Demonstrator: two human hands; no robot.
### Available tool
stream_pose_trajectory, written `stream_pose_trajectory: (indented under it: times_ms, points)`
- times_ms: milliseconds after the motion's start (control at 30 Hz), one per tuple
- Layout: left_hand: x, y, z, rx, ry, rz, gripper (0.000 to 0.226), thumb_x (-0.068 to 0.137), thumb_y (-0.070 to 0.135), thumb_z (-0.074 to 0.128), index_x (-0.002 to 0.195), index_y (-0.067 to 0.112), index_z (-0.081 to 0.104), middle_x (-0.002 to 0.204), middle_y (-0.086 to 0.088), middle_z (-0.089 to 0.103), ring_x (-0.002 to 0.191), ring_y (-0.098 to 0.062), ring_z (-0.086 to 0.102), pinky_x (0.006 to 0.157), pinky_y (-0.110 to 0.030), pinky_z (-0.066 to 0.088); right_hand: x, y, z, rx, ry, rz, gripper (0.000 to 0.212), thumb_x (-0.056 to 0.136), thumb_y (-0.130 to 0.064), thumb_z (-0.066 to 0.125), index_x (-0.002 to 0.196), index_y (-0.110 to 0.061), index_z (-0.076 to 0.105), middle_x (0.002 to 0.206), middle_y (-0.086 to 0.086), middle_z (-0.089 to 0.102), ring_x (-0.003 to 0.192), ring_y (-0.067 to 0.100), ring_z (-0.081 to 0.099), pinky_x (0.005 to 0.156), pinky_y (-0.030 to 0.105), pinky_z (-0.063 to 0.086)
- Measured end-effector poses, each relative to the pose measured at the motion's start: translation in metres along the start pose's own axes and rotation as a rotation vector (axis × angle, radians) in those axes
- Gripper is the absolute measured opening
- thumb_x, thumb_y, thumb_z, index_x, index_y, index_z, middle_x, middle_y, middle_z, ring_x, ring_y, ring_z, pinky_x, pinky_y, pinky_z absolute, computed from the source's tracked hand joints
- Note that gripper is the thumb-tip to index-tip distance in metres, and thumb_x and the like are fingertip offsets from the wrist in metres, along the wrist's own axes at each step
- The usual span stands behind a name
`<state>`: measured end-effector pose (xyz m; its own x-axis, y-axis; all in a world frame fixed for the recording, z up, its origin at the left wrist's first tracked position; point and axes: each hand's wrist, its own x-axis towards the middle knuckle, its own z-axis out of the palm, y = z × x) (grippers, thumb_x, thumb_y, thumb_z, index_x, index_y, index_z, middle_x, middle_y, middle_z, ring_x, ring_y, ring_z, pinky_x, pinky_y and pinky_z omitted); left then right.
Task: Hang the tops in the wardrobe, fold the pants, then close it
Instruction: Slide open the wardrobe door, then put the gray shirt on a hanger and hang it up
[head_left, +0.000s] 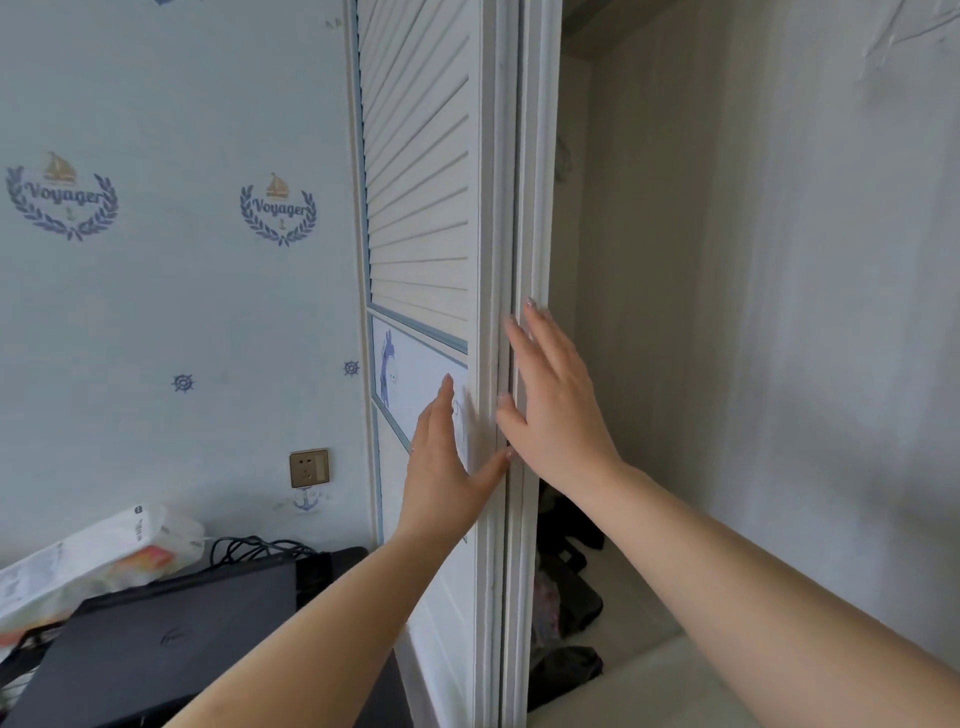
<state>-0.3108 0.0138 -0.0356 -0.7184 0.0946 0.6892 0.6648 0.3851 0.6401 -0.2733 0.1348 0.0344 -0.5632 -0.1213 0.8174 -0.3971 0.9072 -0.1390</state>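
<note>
The left hand (445, 467) lies flat with straight fingers against the front of the white louvred sliding wardrobe door (421, 208) at the middle of the frame, its thumb reaching to the door's vertical edge, grasping nothing. The right hand (553, 410) is also released and flat, fingers straight and pointing up, pressed against the outer edge of the white door frame strips (535, 156) just right of the left hand. The wardrobe's pale interior (727, 312) stands uncovered across the right half of the frame, and dark folded clothing (569, 597) lies low inside it, just behind the door edge at lower centre; what garments these are cannot be told. The door carries a blue-framed picture panel (410, 374) below its slats. At the left is pale blue wallpaper printed with "Voyager" crests (278, 210), with a gold wall socket (309, 467) lower down. In the lower left corner rest a black closed laptop (166, 639), black cables (260, 548) and a white plastic-wrapped package (93, 556).
</note>
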Motion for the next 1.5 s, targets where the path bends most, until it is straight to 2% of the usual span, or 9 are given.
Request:
stream_pose_trajectory:
  times_ms: [133, 300, 467, 600, 667, 733, 900, 1200, 1500]
  points:
    - [-0.015, 0.001, -0.042, -0.002, 0.111, 0.015, 0.089, 0.082, 0.031, 0.072, 0.146, 0.037, 0.011, 0.131, 0.039, 0.021, 0.127, 0.007, 0.034, 0.102, -0.019, 0.030, -0.017, -0.026, 0.006, 0.114, -0.070, -0.134, 0.064, 0.091, -0.018, 0.057, 0.148, -0.019, 0.029, 0.158, -0.001, 0.017, 0.146, 0.011, 0.005, 0.113, 0.017, -0.001]
    - [-0.072, -0.014, -0.116, 0.085, 0.121, -0.056, 0.088, 0.080, 0.034, 0.072, 0.149, 0.027, 0.019, 0.137, 0.027, 0.028, 0.128, 0.004, 0.036, 0.101, -0.016, 0.030, -0.049, -0.079, 0.031, 0.288, -0.258, -0.176, 0.067, 0.092, -0.030, 0.058, 0.149, -0.028, 0.023, 0.158, -0.009, 0.012, 0.145, 0.006, 0.002, 0.105, 0.006, -0.006]
    - [-0.167, -0.014, -0.215, 0.168, 0.192, -0.192, 0.087, 0.071, 0.053, 0.066, 0.144, 0.039, 0.019, 0.138, 0.023, 0.034, 0.129, 0.004, 0.037, 0.103, -0.021, 0.032, -0.080, -0.182, 0.050, 0.512, -0.403, -0.293, 0.067, 0.089, -0.028, 0.064, 0.147, -0.022, 0.031, 0.157, -0.003, 0.019, 0.146, 0.012, 0.010, 0.116, 0.025, 0.013]
    - [-0.247, -0.004, -0.296, 0.277, 0.326, -0.329, 0.084, 0.068, 0.058, 0.064, 0.139, 0.041, 0.022, 0.136, 0.021, 0.035, 0.128, 0.001, 0.038, 0.100, -0.015, 0.030, -0.112, -0.278, 0.061, 0.626, -0.480, -0.437, 0.067, 0.088, -0.029, 0.064, 0.147, -0.021, 0.032, 0.157, -0.001, 0.021, 0.146, 0.013, 0.011, 0.117, 0.028, 0.011]
    - [-0.296, 0.007, -0.344, 0.342, 0.405, -0.394, 0.079, 0.074, 0.050, 0.068, 0.139, 0.038, 0.027, 0.135, 0.017, 0.038, 0.125, 0.002, 0.040, 0.096, -0.007, 0.030, -0.135, -0.336, 0.062, 0.678, -0.499, -0.530, 0.067, 0.088, -0.029, 0.065, 0.146, -0.020, 0.033, 0.156, 0.000, 0.024, 0.145, 0.014, 0.014, 0.116, 0.020, 0.006]
    - [-0.357, 0.023, -0.397, 0.439, 0.480, -0.460, 0.076, 0.079, 0.034, 0.073, 0.141, 0.033, 0.030, 0.133, 0.013, 0.039, 0.123, 0.001, 0.039, 0.098, -0.011, 0.031, -0.164, -0.402, 0.055, 0.753, -0.551, -0.610, 0.067, 0.088, -0.027, 0.065, 0.146, -0.018, 0.033, 0.155, 0.002, 0.026, 0.144, 0.015, 0.015, 0.111, 0.010, 0.001]
    - [-0.502, 0.080, -0.499, 0.612, 0.647, -0.642, 0.074, 0.080, 0.024, 0.074, 0.143, 0.021, 0.035, 0.137, 0.004, 0.042, 0.125, -0.008, 0.042, 0.105, -0.025, 0.034, -0.237, -0.540, 0.030, 0.904, -0.642, -0.799, 0.067, 0.088, -0.028, 0.065, 0.146, -0.017, 0.033, 0.154, 0.005, 0.028, 0.144, 0.020, 0.019, 0.112, 0.019, 0.007]
    - [-0.725, 0.200, -0.597, 0.835, 0.917, -0.924, 0.068, 0.081, 0.034, 0.072, 0.140, 0.027, 0.038, 0.129, 0.014, 0.040, 0.119, 0.001, 0.040, 0.094, -0.008, 0.029, -0.373, -0.748, -0.038, 1.141, -0.836, -1.045, 0.067, 0.086, -0.034, 0.064, 0.144, -0.015, 0.036, 0.153, 0.006, 0.030, 0.144, 0.020, 0.020, 0.112, 0.021, 0.009]
    - [-0.863, 0.255, -0.621, 0.818, 1.173, -1.142, 0.069, 0.081, 0.031, 0.072, 0.141, 0.021, 0.039, 0.133, 0.009, 0.041, 0.124, -0.006, 0.042, 0.106, -0.026, 0.035, -0.478, -0.869, -0.065, 1.192, -1.031, -1.273, 0.069, 0.089, -0.031, 0.063, 0.148, -0.020, 0.029, 0.156, 0.000, 0.024, 0.145, 0.014, 0.013, 0.113, 0.020, 0.006]
